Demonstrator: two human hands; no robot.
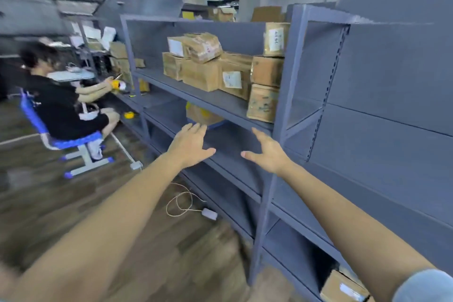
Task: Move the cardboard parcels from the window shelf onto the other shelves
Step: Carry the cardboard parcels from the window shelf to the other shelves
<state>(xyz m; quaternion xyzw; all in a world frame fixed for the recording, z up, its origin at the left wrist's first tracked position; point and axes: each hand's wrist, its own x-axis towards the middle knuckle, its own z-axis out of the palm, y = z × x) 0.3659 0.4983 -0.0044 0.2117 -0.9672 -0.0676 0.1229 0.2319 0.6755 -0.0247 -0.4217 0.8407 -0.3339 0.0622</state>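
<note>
Both hands, left hand [190, 146] and right hand [268, 153], empty, outstretched toward grey shelf [220, 100] bearing stacked cardboard parcels [215, 71].

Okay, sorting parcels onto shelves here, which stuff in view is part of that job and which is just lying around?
Part of the job:
cardboard parcels
grey shelf unit
left hand, open
right hand, open

Just lying about:
white cable on the floor
blue chair
seated person

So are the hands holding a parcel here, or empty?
Empty. The left hand and right hand are both open with fingers spread, reaching toward the bare shelf below the stacked parcels.
</note>
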